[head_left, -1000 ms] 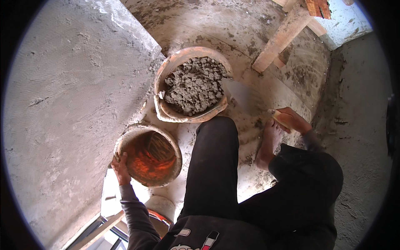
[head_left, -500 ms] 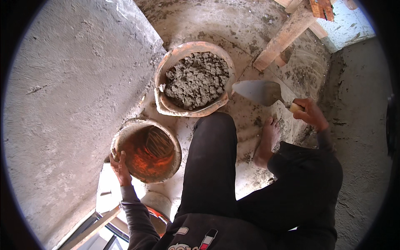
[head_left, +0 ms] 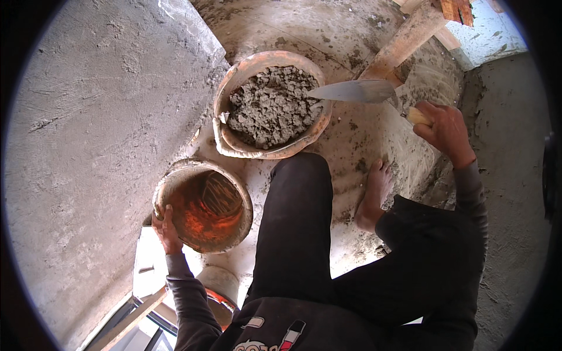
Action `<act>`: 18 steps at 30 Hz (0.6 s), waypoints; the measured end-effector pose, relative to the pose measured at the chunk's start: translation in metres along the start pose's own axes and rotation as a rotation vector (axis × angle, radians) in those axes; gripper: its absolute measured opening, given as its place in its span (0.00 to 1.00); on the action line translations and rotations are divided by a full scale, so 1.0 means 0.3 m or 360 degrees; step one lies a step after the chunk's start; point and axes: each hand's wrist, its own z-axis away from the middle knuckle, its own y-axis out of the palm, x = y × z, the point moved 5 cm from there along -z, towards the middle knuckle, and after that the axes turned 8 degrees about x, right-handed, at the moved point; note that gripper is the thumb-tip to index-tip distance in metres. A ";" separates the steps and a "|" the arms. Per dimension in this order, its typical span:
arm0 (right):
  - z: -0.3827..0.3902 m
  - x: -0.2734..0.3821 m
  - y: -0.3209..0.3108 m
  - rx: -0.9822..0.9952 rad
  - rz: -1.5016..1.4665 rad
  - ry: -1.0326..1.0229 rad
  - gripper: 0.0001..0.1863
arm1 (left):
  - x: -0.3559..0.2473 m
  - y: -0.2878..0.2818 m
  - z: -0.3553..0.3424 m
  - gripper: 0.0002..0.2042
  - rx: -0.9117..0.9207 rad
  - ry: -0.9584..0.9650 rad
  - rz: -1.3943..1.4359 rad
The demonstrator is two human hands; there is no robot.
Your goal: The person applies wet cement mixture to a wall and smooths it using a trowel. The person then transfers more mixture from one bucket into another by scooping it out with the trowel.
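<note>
My right hand (head_left: 448, 130) is closed around the pale handle of a trowel (head_left: 356, 91). The trowel's pointed blade reaches left, its tip over the right side of a worn bucket (head_left: 221, 88) of crumbly grey mortar (head_left: 272, 108). Whether the tip touches the mortar, I cannot tell. My left hand (head_left: 167, 231) grips the rim of a second bucket (head_left: 249, 199), thumb inside and fingers outside. That bucket is tilted, its inside orange and smeared, with ridged marks at the bottom and no mortar heap in it.
A rough plastered wall (head_left: 99, 117) rises on the left, another (head_left: 509, 146) on the right. A wooden post (head_left: 407, 47) stands at the far right. Behind the tilted bucket sits another bucket (head_left: 219, 281). My bare foot (head_left: 374, 196) rests on the mortar-spattered floor.
My right hand has lifted the trowel, and its blade has moved up and left, from beside the mortar bucket to over its rim. My left hand stays on the tilted bucket.
</note>
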 end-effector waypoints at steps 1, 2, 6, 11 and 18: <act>0.001 0.013 -0.003 0.0012 -0.0043 -0.0007 0.13 | 0.001 0.003 0.002 0.20 -0.0019 -0.0013 0.0012; 0.005 0.020 -0.005 -0.0028 -0.0023 0.0011 0.13 | 0.007 0.000 0.002 0.19 -0.0019 -0.0025 0.0048; 0.039 0.046 0.056 -0.0026 0.0018 0.0071 0.14 | 0.012 0.003 0.000 0.19 -0.0036 -0.0081 0.0072; 0.031 0.104 0.076 -0.0072 -0.0183 0.0009 0.13 | 0.015 0.006 0.020 0.18 0.0010 -0.0069 0.0175; 0.057 0.024 0.200 -0.0373 -0.0203 0.0112 0.17 | 0.015 -0.008 0.059 0.34 -0.0270 0.0148 0.0223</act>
